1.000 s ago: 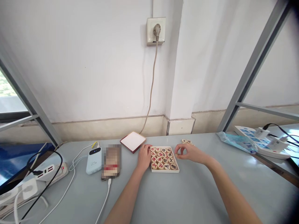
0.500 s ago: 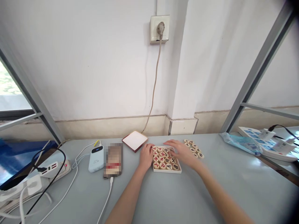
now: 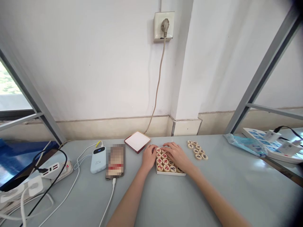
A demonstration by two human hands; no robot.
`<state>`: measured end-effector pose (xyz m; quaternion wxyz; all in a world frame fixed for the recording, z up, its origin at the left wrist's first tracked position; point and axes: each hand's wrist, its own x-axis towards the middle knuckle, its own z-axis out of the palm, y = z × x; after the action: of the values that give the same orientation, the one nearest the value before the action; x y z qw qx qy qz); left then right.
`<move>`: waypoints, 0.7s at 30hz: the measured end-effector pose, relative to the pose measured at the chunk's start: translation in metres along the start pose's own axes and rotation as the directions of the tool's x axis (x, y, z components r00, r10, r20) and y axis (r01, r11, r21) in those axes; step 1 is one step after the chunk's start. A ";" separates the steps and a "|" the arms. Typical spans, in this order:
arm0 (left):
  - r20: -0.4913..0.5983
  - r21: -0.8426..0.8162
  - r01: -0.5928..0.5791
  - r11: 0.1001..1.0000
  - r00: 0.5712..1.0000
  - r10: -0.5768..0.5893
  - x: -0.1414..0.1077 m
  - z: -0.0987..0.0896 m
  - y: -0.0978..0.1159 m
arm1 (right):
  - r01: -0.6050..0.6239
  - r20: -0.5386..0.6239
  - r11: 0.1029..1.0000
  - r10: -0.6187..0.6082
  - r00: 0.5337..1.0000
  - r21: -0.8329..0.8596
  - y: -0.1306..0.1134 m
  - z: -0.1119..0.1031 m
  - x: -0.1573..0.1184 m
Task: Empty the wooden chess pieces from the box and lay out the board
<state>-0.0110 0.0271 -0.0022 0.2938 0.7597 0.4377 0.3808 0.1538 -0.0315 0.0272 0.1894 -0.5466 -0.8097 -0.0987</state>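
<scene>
"Are the grips clenched?"

"No. The left grip (image 3: 149,158) rests loose against the cream tray (image 3: 169,174); the right grip (image 3: 177,155) lies spread over the xiangqi pieces (image 3: 163,164)."

"Others?"

"A loose cluster of pieces (image 3: 197,150) sits right of the tray, near the counter's (image 3: 217,176) back edge."

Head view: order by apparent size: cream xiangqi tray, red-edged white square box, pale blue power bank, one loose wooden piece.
1. Cream xiangqi tray and red-edged white square box look alike; the tray sits nearer the camera, so unranked.
2. Pale blue power bank
3. Loose round wooden piece
</scene>
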 end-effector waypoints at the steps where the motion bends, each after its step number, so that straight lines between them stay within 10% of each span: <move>1: 0.004 0.008 0.002 1.000 1.000 -0.002 0.000 0.000 0.000 | -0.011 -0.014 1.000 0.011 1.000 0.000 0.000 -0.001 0.001; 15: 0.018 0.036 0.010 0.999 1.000 -0.010 0.000 0.001 -0.004 | -0.418 -0.121 0.890 0.402 0.908 -0.179 0.062 -0.021 -0.030; 18: 0.015 0.035 0.014 0.999 1.000 -0.015 0.000 0.001 -0.004 | -0.349 -0.111 0.929 0.337 0.935 -0.119 0.044 -0.028 -0.020; 21: 0.013 0.033 0.012 0.999 1.000 -0.012 0.000 0.002 -0.004 | -0.132 0.133 0.984 0.116 0.984 0.117 0.015 -0.029 -0.009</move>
<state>-0.0116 0.0290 -0.0063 0.2864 0.7643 0.4466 0.3665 0.1763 -0.0438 0.0490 0.1778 -0.5881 -0.7890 -0.0007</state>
